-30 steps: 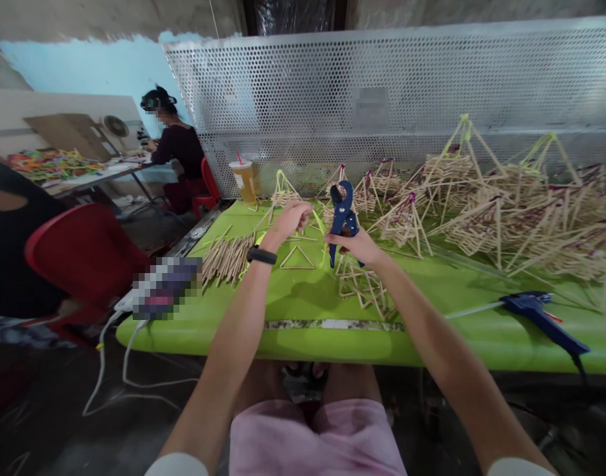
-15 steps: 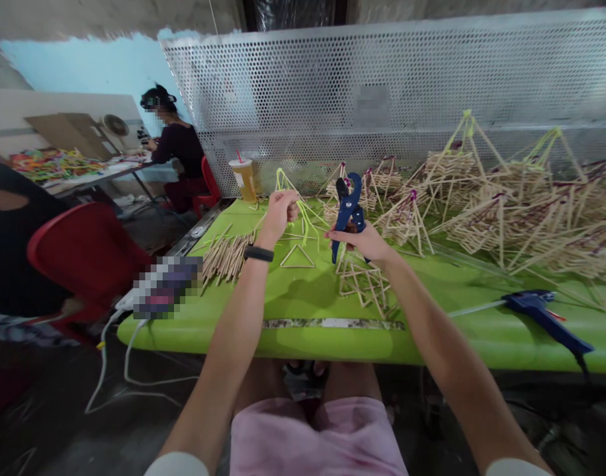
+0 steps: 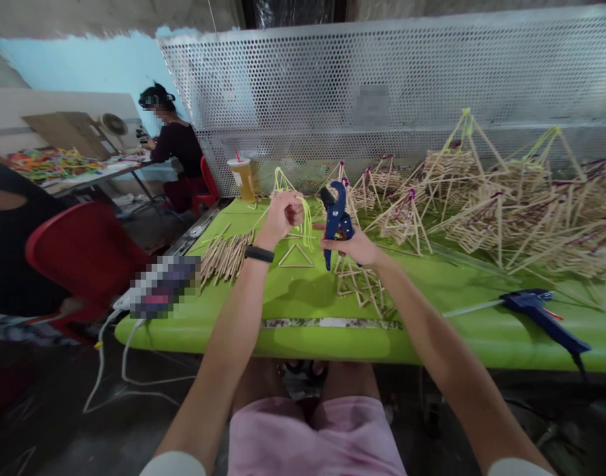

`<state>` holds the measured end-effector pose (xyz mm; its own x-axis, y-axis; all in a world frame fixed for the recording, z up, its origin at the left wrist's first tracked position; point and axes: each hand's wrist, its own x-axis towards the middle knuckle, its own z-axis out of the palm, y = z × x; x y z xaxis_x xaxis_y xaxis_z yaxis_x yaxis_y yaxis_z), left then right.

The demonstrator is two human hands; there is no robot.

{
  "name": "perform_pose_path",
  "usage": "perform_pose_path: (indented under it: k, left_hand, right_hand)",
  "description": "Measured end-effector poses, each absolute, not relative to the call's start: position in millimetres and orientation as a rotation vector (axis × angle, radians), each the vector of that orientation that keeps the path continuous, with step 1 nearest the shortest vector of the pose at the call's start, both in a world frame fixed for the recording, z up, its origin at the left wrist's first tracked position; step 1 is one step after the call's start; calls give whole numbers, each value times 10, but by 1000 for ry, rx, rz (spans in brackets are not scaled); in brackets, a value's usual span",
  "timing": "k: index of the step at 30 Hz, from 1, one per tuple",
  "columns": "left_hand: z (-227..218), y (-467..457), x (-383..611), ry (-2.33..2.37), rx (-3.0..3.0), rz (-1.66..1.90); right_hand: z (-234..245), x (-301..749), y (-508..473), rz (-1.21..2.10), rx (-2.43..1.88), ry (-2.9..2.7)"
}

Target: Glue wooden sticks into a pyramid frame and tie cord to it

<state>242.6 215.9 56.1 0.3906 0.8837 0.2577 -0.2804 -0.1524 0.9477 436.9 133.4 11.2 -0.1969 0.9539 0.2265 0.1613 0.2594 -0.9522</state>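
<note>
My left hand [image 3: 282, 217], with a dark band on its wrist, is closed around a bundle of yellow-green strings [image 3: 307, 225] whose loose ends hang on its right side. Just to the right, my right hand [image 3: 356, 248] grips a blue hand cutter [image 3: 335, 217] by its handles, with the dark head pointing up. The cutter's head is beside the strings, apart from them. Below and between the hands, a triangle of thin sticks [image 3: 296, 266] lies flat on the green table [image 3: 303, 297]. A zigzag stick frame [image 3: 360, 285] sits under my right hand.
Loose sticks [image 3: 226, 258] are piled at left. Several tied stick frames [image 3: 531, 205] crowd the right and back. A blue glue gun [image 3: 544, 317] lies at the right front. A drink cup [image 3: 242, 180] stands by the perforated metal panel [image 3: 303, 86]. A co-worker [image 3: 176, 142] sits at another table.
My right hand has brought the cutter slightly left, closer to my left hand. The strings now hang in a tighter bunch nearer my left fist.
</note>
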Motion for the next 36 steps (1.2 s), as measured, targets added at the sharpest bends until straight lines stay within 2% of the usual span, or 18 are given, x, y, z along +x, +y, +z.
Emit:
perform_pose_path:
  k: [8,16,24,31,36]
  left_hand:
    - [452,2178,2470,488,1582,1033]
    - [399,2248,2442,679,1761,1015]
    - [315,2384,2349,933,2066,950]
    - [328,2266,2435,684,1788,736]
    - [361,2270,2456,536,1590,789]
  right_hand:
    - [31,4282,1335,1171,-975,-1679]
    - [16,4305,1341,1147,-1000,-1625]
    - [200,4484,1290,1026,-1028,-1517]
    - [239,4650,1342,993,-1051,-1368]
    - [256,4722,1374,972,-1063,-1311]
